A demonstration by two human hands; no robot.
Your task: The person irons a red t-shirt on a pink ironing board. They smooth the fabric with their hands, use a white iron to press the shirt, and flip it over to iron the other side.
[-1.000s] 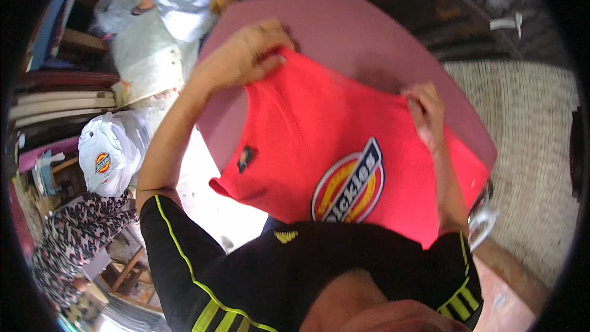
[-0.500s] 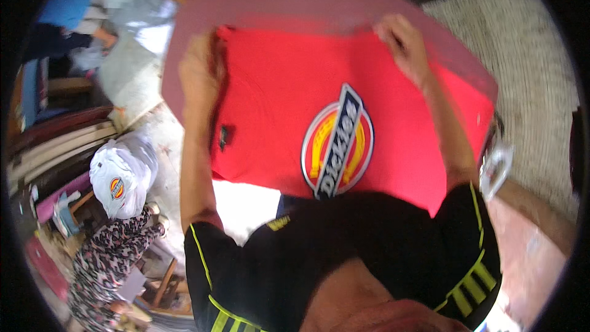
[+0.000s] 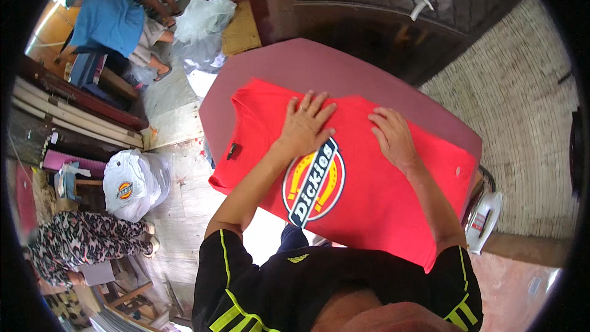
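The left hand (image 3: 307, 124) lies flat, fingers slightly spread; the right hand (image 3: 395, 139) curls, whether pinching I cannot tell. Under both, the red shirt (image 3: 381, 209) lies on the table (image 3: 289, 61). Smoothing likely goes best with light outward strokes from the fingers, never dragging.

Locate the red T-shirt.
In the head view, the red T-shirt lies just right of centre on the maroon table, under the left hand and right hand.

Shirt (image 3: 367, 178): on table (image 3: 301, 61). Iron (image 3: 483, 224): right of table. Door (image 3: 350, 21): behind table. Plastic bags (image 3: 204, 21): behind, left. Cloth bundle (image 3: 135, 181): left of table.
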